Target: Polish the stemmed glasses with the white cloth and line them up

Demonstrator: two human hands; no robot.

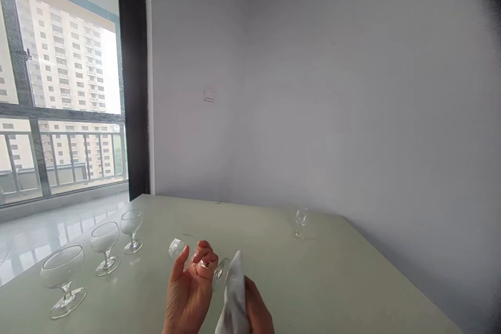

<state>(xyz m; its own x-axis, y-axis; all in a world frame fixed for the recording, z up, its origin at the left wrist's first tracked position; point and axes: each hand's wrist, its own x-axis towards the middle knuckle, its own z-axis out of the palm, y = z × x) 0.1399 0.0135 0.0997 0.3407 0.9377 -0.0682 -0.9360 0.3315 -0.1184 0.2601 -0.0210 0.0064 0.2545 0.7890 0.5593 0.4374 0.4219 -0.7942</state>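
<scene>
Our left hand (190, 288) clamps a glass (195, 257) sideways above the table (332, 282), its clear bowl hard to trace. Our right hand (256, 310), cut off by the frame edge, closes on a cloth (235, 297) touching the glass's foot. Three glasses (105, 250) stand left of it; a small glass (300, 222) stands well right.
</scene>
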